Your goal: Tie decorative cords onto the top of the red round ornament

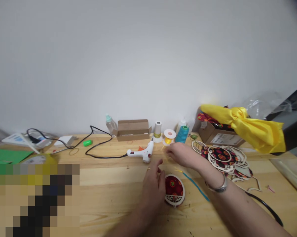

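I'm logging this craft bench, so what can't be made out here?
Head view only:
Lower-left corner of the table: covered by a pixelated block.
Fingertips of the right hand: blurred, so any grip is unclear.
Left edge of the red ornament: hidden behind the left hand.
Print on the box label: too small to read.

Silver bangle (219, 188) at right wrist, thin ring (148, 169) on left hand (153, 186)

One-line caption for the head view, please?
Left hand touches a round red ornament; right hand hovers by a yellow spool.
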A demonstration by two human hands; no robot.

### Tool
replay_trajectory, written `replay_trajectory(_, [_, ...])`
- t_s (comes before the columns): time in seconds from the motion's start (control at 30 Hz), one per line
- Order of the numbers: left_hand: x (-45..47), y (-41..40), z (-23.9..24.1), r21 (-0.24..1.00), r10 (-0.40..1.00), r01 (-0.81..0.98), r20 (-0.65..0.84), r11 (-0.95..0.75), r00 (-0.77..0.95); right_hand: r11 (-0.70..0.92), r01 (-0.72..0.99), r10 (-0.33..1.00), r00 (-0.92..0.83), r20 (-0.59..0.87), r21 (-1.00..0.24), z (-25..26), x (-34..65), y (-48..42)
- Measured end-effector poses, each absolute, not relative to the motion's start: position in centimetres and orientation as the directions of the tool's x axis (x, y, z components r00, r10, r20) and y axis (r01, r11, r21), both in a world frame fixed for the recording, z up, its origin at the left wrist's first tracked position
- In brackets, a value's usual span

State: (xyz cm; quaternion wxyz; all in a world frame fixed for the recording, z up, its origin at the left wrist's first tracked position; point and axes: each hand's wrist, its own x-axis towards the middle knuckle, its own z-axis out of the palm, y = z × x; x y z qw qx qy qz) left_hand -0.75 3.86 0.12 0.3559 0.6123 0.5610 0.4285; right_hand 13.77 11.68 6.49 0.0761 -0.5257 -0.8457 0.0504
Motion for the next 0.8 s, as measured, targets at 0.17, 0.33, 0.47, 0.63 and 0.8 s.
replay_trajectory(0.17, [-0.7, 3.8, 0.2, 0.923, 0.995, 0.373, 0.102, -0.096, 0.004, 0.393, 0.908, 0.914, -0.368, 0.172, -0.144, 8.0, 12.5, 13.8])
replay_trajectory(0.33, [-0.8, 3.8, 0.2, 0.925, 0.995, 0.369, 0.095, -0.094, 0.016, 0.315, 0.943, 0.896, -0.258, 0.361, -0.106, 9.2, 10.7, 16.6])
replay_trajectory(0.47, [-0.8, 3.9, 0.4, 0.912, 0.996, 0.399, 0.09, -0.092, 0.023, 0.292, 0.955, 0.904, -0.256, 0.344, -0.057, 8.8, 9.5, 17.6])
replay_trajectory(0.63, [-0.8, 3.8, 0.3, 0.912, 0.994, 0.396, 0.105, -0.108, 0.03, 0.252, 0.967, 0.916, -0.227, 0.33, -0.037, 7.9, 9.0, 17.9])
replay_trajectory(0.8, [-0.9, 3.7, 0.3, 0.925, 0.994, 0.364, 0.111, -0.11, 0.018, 0.225, 0.974, 0.919, -0.203, 0.337, -0.026, 7.6, 9.0, 18.2])
